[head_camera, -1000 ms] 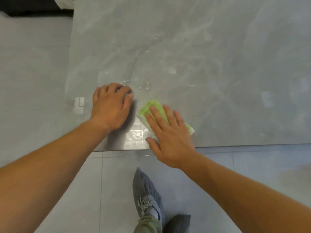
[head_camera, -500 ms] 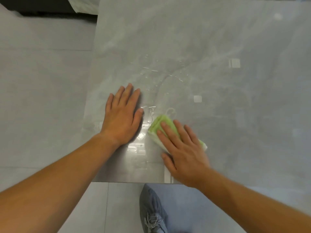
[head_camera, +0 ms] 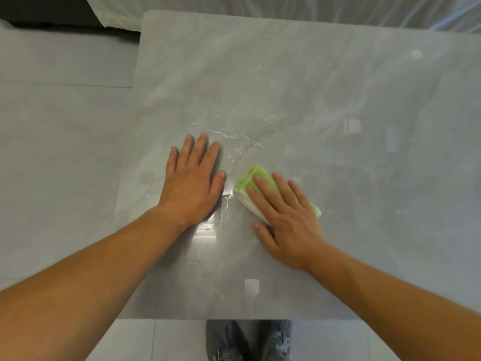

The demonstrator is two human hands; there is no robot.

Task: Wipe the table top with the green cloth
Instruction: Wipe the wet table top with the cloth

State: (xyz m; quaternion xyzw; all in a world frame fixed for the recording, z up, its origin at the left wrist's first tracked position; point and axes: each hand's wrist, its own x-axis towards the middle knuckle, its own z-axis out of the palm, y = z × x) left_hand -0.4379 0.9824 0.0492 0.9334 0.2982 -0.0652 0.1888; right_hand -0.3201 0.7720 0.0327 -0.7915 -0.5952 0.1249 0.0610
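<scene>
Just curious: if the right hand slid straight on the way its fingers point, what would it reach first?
The right hand, flat on the cloth, points up-left toward the water streaks beyond the left hand's fingertips. It would likely reach those first, narrowly missing that hand.

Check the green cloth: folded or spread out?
Folded: the green cloth shows stacked layered edges, pressed under the right hand.

Pale grey tiled floor (head_camera: 59, 162) left of and below; grey laced shoes (head_camera: 247, 340) at the bottom edge; translucent plastic sheeting (head_camera: 312, 9) along the top
</scene>
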